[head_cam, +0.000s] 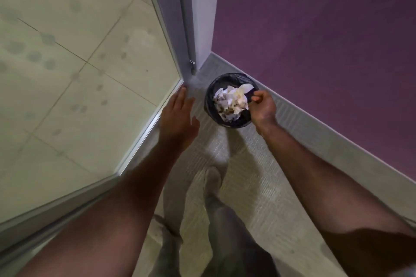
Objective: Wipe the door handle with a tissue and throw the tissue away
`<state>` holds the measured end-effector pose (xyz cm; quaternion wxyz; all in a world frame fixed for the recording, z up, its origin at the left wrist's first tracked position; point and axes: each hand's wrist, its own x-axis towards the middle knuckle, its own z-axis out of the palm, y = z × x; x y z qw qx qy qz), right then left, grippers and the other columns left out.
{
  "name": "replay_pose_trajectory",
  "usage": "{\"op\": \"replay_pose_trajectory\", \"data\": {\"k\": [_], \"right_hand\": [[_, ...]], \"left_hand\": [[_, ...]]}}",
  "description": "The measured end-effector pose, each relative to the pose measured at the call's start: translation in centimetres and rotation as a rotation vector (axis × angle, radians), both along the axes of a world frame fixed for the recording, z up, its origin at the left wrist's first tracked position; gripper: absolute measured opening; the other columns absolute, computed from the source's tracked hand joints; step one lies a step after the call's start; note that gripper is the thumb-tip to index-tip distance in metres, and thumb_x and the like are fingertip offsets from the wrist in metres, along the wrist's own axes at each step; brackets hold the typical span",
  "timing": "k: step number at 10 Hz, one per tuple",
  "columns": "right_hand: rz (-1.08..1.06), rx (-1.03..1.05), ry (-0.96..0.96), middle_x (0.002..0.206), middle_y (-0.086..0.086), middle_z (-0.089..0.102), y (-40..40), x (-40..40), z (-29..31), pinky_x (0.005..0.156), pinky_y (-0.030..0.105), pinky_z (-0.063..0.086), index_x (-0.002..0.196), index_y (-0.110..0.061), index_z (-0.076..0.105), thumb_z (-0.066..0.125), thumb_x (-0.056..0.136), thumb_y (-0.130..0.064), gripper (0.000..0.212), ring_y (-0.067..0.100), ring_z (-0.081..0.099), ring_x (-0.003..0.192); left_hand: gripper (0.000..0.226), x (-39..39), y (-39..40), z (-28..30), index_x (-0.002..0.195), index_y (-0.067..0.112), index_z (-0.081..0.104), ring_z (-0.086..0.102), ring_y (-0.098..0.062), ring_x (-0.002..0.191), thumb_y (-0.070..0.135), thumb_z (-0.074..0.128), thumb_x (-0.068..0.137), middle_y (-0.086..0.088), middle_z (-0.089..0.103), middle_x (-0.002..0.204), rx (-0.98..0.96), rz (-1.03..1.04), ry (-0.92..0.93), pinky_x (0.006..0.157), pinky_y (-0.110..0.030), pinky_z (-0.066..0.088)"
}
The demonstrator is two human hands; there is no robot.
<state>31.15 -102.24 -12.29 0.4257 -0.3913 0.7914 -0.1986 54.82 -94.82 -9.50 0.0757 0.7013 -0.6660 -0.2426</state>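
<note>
A small black-lined bin [210, 96] stands on the floor in the corner and is heaped with crumpled white tissues [229, 101]. My right hand [263, 108] hovers over the bin's right rim with its fingers curled inward. A white tissue piece [246, 87] lies just left of the fingertips; whether the fingers still pinch it is unclear. My left hand [177, 117] is stretched out flat with fingers apart, holding nothing, close to the bottom edge of the glass door [148, 123]. The door handle is out of view.
A purple wall [315, 40] with a grey skirting runs along the right. The white door frame [198, 18] meets the corner behind the bin. My legs and shoes [212, 180] stand on the pale carpet below the bin.
</note>
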Motion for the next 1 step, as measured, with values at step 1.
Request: {"op": "replay_pose_trajectory", "data": {"k": [1], "right_hand": [[-0.057, -0.010, -0.005, 0.124, 0.008, 0.066, -0.22, -0.39, -1.42, 0.068, 0.006, 0.043, 0.119, -0.010, 0.063, 0.056, 0.097, -0.001, 0.025, 0.019, 0.061, 0.106]], "left_hand": [[0.068, -0.34, -0.12, -0.67, 0.156, 0.013, 0.043, 0.021, -0.035, 0.158, 0.014, 0.072, 0.094, -0.011, 0.025, 0.171, 0.069, 0.031, 0.022, 0.128, -0.054, 0.026]]}}
